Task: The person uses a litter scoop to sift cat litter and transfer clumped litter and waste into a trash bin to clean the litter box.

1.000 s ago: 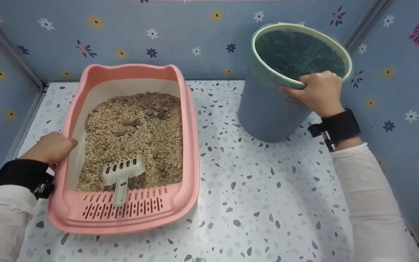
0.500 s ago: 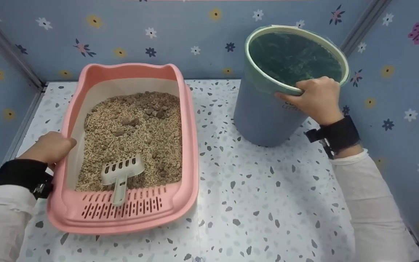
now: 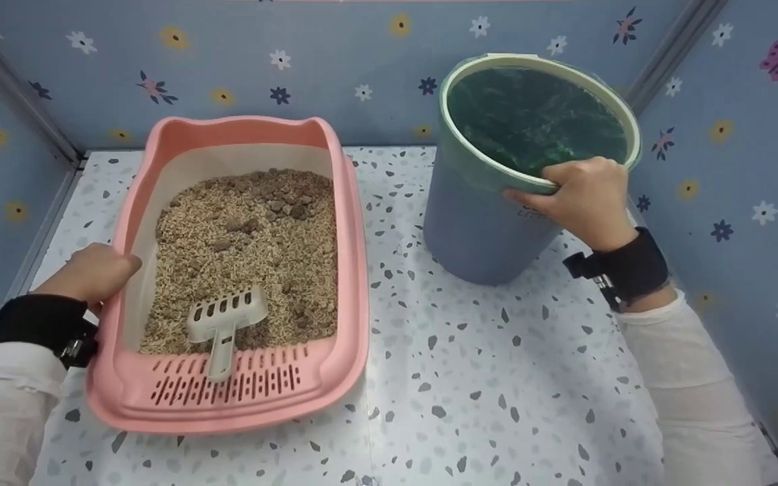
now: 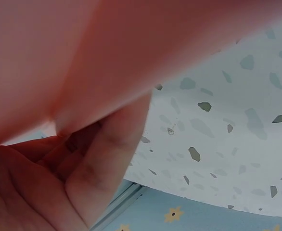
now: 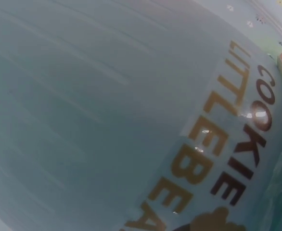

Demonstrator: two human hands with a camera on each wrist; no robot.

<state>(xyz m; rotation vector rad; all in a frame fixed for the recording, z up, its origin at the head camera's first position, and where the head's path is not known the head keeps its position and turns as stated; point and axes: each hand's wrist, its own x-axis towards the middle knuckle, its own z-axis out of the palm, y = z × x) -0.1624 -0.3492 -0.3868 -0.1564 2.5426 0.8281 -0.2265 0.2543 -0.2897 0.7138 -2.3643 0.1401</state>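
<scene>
My left hand (image 3: pixel 95 273) grips the left rim of a pink litter box (image 3: pixel 356 283). In the left wrist view its fingers curl up under the pink wall, which fills the top of the view. Inside the box lies pelleted cat litter (image 3: pixel 254 243) with several dark clumps. A pale grey slotted litter scoop (image 3: pixel 230 317) rests on the litter, its handle over the perforated front ledge. At the right, my right hand (image 3: pixel 588 202) holds the near rim of a blue trash can (image 3: pixel 473 229), fingers over the edge and thumb outside. A green bag (image 3: pixel 531 121) lines the can.
Both things stand on a white speckled surface (image 3: pixel 443 398). A blue flowered wall (image 3: pixel 335 61) rises behind, with similar panels at left and right. A strip of floor separates the litter box from the can.
The trash can has shifted left and toward me, with my right hand on its rim throughout. My left hand, the litter box and the scoop stay put.
</scene>
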